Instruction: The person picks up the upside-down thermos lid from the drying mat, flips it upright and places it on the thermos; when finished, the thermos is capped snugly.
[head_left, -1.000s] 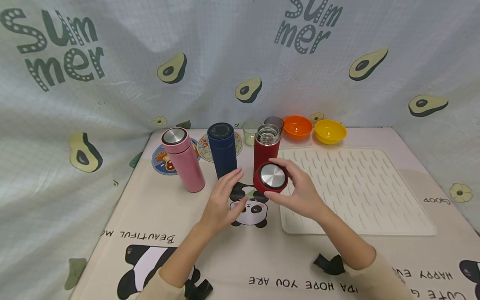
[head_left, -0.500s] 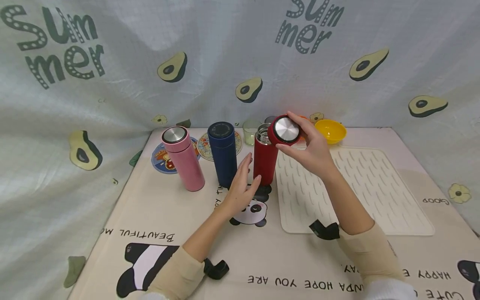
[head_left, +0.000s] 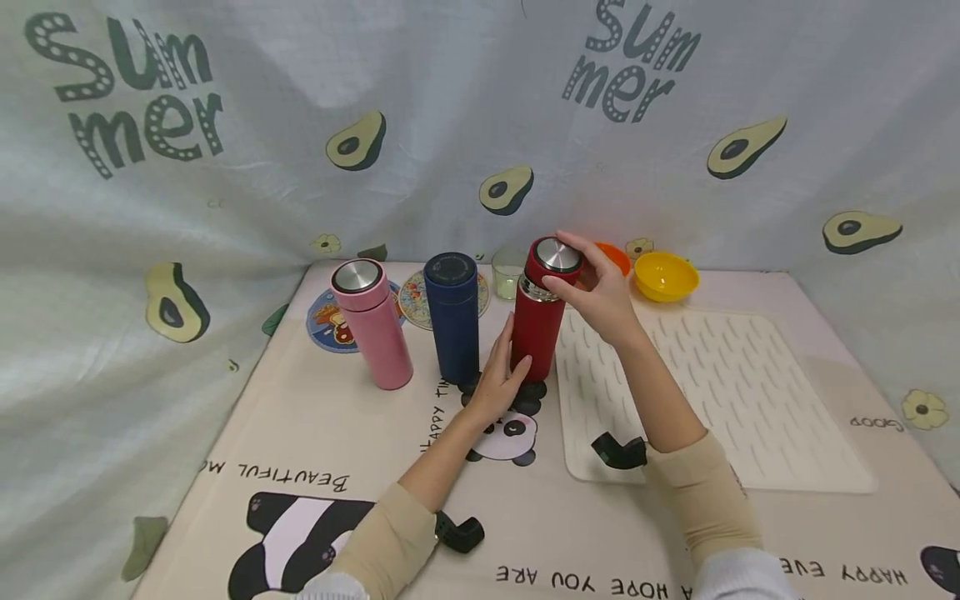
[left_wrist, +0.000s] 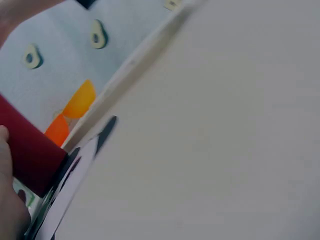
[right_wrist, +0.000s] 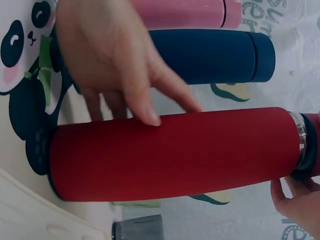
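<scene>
A red vacuum flask (head_left: 537, 335) stands upright near the table's middle. My right hand (head_left: 606, 302) pinches its red cap (head_left: 558, 257), which has a steel top, between thumb and fingers. The cap is right at the mouth, and the shiny steel neck (right_wrist: 301, 134) shows below it. My left hand (head_left: 497, 388) is low at the flask's left side. In the right wrist view, its thumb and fairly straight fingers (right_wrist: 170, 90) touch the flask's wall. In the left wrist view, the hand and red flask (left_wrist: 27, 150) appear only at the left edge.
A blue flask (head_left: 452, 325) and a pink flask (head_left: 375, 342), both capped, stand to the left. Behind are round patterned mats (head_left: 411, 302), a glass (head_left: 507, 275), an orange bowl (head_left: 617, 258) and a yellow bowl (head_left: 666, 277). A white ridged mat (head_left: 720, 392) lies right.
My right hand has lifted the red cap from in front of the flask up to its mouth. My left hand has moved right, from beside the blue flask to the red flask's side.
</scene>
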